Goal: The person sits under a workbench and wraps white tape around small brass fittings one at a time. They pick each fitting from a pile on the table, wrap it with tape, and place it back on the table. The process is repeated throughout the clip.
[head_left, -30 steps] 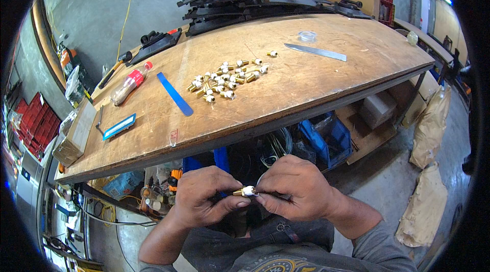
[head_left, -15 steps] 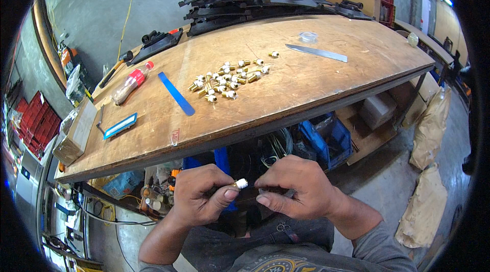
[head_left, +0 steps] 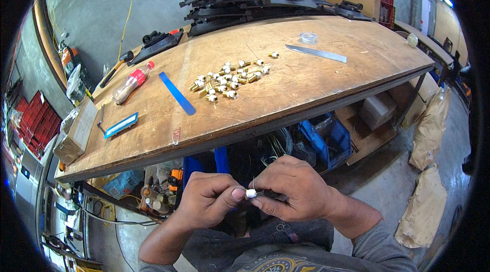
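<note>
Fitting [head_left: 250, 194], its exposed end white, sits at the left hand [head_left: 210, 198], pinched between thumb and fingers. Right hand [head_left: 296, 188] holds its thumb and forefinger narrowly spaced, immediately right of this grip; whether they clamp anything cannot be determined. Beyond the grip, brass-and-white pieces [head_left: 234, 85] lie on the workbench [head_left: 296, 93].

Fittings [head_left: 220, 88] on table [head_left: 316, 80]; bottle [head_left: 134, 82] leftward
</note>
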The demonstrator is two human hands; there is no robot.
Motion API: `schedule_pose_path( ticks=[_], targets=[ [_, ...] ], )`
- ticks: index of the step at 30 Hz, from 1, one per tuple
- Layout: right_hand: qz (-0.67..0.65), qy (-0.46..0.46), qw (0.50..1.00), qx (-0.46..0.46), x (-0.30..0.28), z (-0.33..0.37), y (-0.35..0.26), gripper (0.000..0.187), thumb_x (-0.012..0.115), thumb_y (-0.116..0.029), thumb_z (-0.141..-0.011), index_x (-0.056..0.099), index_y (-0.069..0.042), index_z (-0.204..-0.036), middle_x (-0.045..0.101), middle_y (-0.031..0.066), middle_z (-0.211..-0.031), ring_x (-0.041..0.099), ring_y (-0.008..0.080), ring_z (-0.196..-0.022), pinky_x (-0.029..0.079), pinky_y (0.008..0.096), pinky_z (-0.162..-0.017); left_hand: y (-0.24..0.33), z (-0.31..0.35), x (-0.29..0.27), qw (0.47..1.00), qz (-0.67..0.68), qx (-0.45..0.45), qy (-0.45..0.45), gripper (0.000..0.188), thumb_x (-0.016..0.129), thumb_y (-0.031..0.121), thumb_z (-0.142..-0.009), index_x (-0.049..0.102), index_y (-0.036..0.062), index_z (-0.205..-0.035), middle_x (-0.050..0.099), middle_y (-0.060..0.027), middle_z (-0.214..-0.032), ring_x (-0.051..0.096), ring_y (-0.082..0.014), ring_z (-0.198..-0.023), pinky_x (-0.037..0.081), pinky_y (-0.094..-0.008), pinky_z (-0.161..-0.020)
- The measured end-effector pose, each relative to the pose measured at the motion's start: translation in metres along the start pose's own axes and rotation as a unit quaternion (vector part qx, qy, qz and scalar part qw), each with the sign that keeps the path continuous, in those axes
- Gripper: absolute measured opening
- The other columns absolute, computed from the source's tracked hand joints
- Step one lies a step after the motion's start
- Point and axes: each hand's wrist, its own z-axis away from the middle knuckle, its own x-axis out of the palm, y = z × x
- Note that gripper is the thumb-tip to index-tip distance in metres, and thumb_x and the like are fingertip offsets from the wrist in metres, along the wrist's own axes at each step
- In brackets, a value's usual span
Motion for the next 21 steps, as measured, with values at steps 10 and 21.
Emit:
schedule_pose_path(
  ticks=[10,21],
  targets=[
    [0.008,-0.013,0.999,-0.030,0.006,0.003,0.003,0.019,0.068,-0.024,-0.085,0.064,-0.007,-0.094,0.060,0.0065,-0.080,0.060,0.0260,-0.072,0.045,0.0366,-0.070,0.002,0.005,0.006,0.995,-0.094,0.039,0.002,0.022,0.067,0.024,-0.089,0.068,0.0058,-0.076,0.060,-0.0093,-0.064,0.061,-0.0281,-0.056,0.046,-0.0344,-0.051],
    [-0.119,-0.043,0.989,0.079,0.010,0.009,0.008,0.019,0.056,-0.019,-0.093,0.059,-0.003,-0.085,0.056,0.0090,-0.071,0.056,0.0246,-0.064,0.044,0.0377,-0.062,0.005,0.004,0.015,0.968,-0.213,0.136,-0.009,0.017,0.077,0.021,-0.079,0.065,0.0089,-0.081,0.062,-0.0056,-0.070,0.061,-0.0262,-0.060,0.047,-0.0356,-0.052]
  ],
)
